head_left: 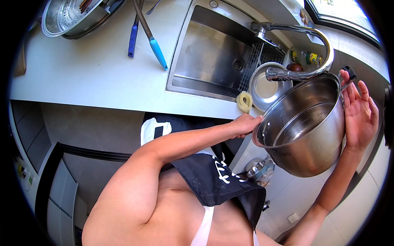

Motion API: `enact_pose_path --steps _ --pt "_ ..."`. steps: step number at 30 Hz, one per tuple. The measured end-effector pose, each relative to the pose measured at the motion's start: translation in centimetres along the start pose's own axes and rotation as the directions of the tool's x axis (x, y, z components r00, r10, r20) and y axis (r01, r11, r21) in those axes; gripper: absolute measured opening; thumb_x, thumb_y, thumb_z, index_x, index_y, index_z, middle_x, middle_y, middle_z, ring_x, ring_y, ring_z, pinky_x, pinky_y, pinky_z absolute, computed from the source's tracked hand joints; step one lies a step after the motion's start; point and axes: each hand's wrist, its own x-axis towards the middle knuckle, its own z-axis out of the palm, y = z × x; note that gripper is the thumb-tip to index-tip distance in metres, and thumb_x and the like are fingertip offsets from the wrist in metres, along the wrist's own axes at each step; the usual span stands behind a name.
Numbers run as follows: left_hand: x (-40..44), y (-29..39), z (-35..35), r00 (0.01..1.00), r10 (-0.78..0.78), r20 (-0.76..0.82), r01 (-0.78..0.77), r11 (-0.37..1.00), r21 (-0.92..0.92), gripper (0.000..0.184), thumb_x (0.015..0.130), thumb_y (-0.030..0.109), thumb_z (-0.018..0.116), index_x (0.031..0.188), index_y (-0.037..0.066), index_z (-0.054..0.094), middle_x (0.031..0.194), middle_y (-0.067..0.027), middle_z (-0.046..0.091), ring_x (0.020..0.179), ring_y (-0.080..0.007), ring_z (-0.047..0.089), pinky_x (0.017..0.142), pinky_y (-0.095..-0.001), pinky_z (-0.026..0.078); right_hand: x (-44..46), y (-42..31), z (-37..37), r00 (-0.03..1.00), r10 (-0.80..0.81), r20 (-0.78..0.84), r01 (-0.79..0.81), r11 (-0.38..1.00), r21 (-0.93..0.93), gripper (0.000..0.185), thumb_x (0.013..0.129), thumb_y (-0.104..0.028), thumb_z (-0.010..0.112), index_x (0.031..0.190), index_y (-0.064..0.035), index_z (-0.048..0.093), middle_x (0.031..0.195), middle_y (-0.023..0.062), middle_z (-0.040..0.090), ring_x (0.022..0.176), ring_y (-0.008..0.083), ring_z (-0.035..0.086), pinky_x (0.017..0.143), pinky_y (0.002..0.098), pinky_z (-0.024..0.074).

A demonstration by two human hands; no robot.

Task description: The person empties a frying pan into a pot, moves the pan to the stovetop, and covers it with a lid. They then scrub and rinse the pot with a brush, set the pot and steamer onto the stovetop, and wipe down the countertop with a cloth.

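A large stainless steel pot is tilted toward me in front of the counter, its inside wet and shiny. My left hand is closed on the pot's near left side, where the rim and side handle meet; the handle is mostly hidden by the fingers. At the pot's far right side, my right hand has its palm exposed and fingers spread. It lies along the outer wall, below the other side handle, and does not wrap round it. Part of that hand may be hidden behind the pot.
A steel sink with a chrome faucet lies beyond. Next to it are a metal bowl and a yellow scrubber. Blue-handled tools and a steamer pot rest on the white counter.
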Motion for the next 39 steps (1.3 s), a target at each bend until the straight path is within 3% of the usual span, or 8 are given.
enact_pose_path --steps 17,19,22,29,31,39 --pt "-0.5 0.5 1.7 0.998 0.052 0.023 -0.053 0.998 0.034 0.059 0.099 0.057 0.039 0.097 0.006 0.067 0.058 -0.0002 0.049 0.043 -0.0090 0.042 0.036 -0.0243 0.030 -2.8 -1.7 -0.2 0.997 -0.059 -0.046 0.055 0.994 -0.099 0.051 0.093 -0.024 0.055 0.134 0.0053 0.045 0.147 0.0295 0.036 0.141 0.0360 0.034 0.121 0.0439 0.0206" --pt "-0.5 0.4 2.2 0.998 0.051 0.023 -0.051 0.998 0.021 0.058 0.099 0.057 0.039 0.099 0.006 0.066 0.059 -0.0003 0.049 0.043 -0.0090 0.042 0.036 -0.0242 0.030 -2.7 -1.7 0.3 0.999 -0.033 0.036 0.037 0.992 -0.120 0.050 0.094 -0.028 0.051 0.132 0.0053 0.047 0.147 0.0361 0.031 0.141 0.0359 0.034 0.119 0.0413 0.0226" --pt "-0.5 0.2 2.5 0.998 0.053 0.024 -0.053 0.999 0.005 0.058 0.099 0.057 0.038 0.102 0.005 0.065 0.060 -0.0003 0.049 0.043 -0.0091 0.042 0.036 -0.0242 0.030 -2.8 -2.0 0.1 0.999 -0.036 0.036 0.041 0.986 -0.160 0.050 0.095 -0.027 0.050 0.132 0.0055 0.046 0.148 0.0386 0.028 0.141 0.0366 0.034 0.119 0.0406 0.0228" --pt "-0.5 0.3 3.0 0.995 0.101 0.022 -0.102 0.995 0.010 0.060 0.099 0.057 0.038 0.106 0.003 0.063 0.061 -0.0007 0.050 0.043 -0.0091 0.043 0.036 -0.0239 0.032 -3.4 -2.4 0.4 0.996 -0.044 0.075 0.059 0.978 -0.202 0.053 0.094 -0.029 0.050 0.134 0.0053 0.044 0.149 0.0380 0.028 0.141 0.0373 0.034 0.119 0.0406 0.0219" --pt "-0.7 0.5 3.1 0.994 0.105 0.031 -0.106 0.994 0.006 0.060 0.099 0.057 0.038 0.106 0.003 0.063 0.062 -0.0008 0.050 0.043 -0.0090 0.043 0.036 -0.0240 0.031 -3.6 -2.5 0.7 0.999 -0.047 0.028 0.052 0.980 -0.193 0.059 0.092 -0.035 0.060 0.134 0.0035 0.046 0.150 0.0337 0.028 0.141 0.0397 0.032 0.121 0.0446 0.0185" --pt "-0.8 0.2 3.7 0.992 0.118 0.038 -0.119 0.993 0.026 0.066 0.096 0.063 0.043 0.108 0.001 0.062 0.061 -0.0006 0.051 0.042 -0.0086 0.043 0.036 -0.0242 0.031 -4.9 -3.1 0.4 0.996 -0.080 0.037 0.087 0.948 -0.306 0.072 0.091 -0.046 0.059 0.139 0.0039 0.041 0.152 0.0323 0.025 0.144 0.0409 0.028 0.121 0.0461 0.0174"
